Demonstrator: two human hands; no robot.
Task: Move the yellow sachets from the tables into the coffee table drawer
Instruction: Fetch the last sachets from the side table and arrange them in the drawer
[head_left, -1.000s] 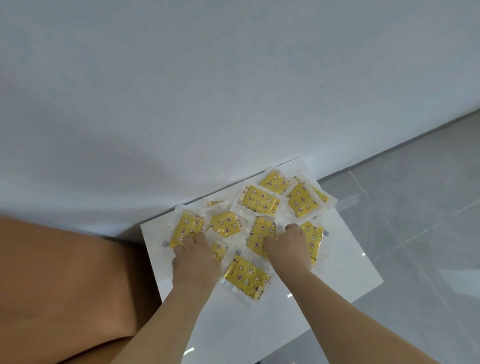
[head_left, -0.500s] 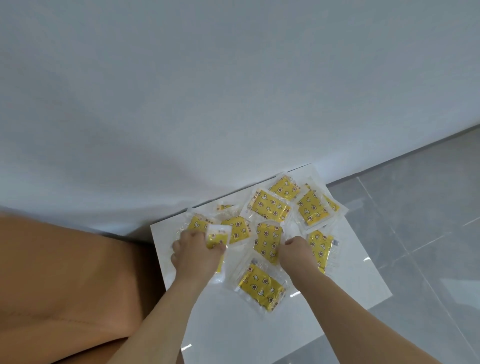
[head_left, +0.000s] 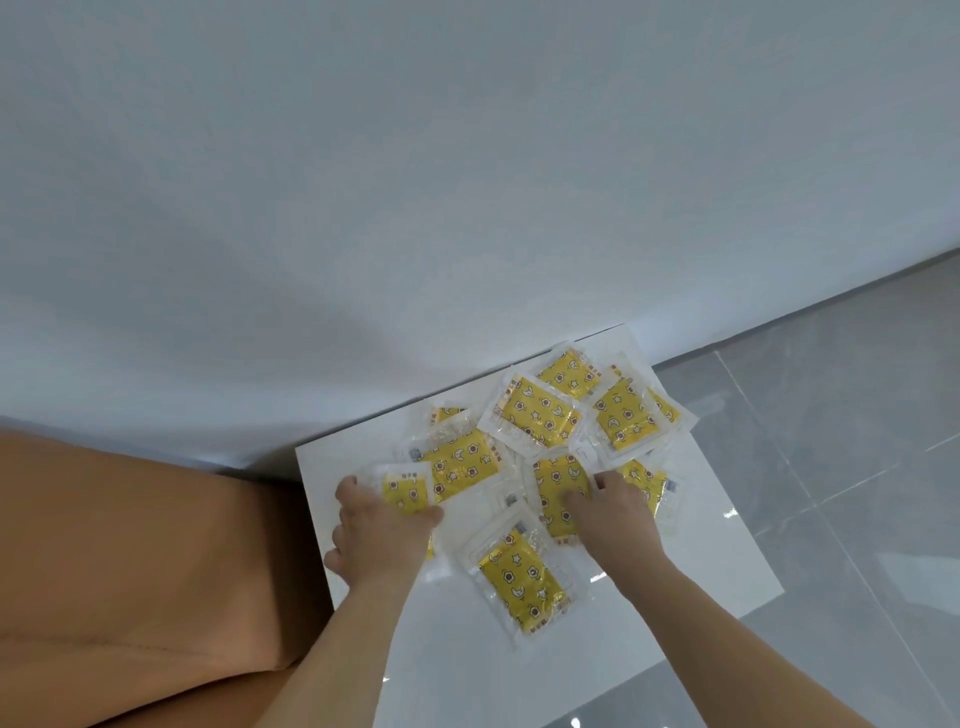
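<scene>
Several yellow sachets in clear wrappers lie scattered on a small white table (head_left: 701, 561) against the wall. My left hand (head_left: 379, 535) grips one sachet (head_left: 405, 493) at the table's left side, thumb and fingers curled round it. My right hand (head_left: 608, 514) rests on a sachet (head_left: 558, 493) in the middle, fingers curled at its edge. Another sachet (head_left: 522, 579) lies between my forearms. More sachets (head_left: 540, 415) sit by the wall. No drawer is in view.
A tan sofa or cushion (head_left: 130, 561) fills the left, right beside the table. The white wall (head_left: 467, 182) rises behind. Grey floor tiles (head_left: 831, 441) spread to the right.
My left hand has lifted one sachet off the pile and holds it. My right hand slid slightly onto the middle sachet.
</scene>
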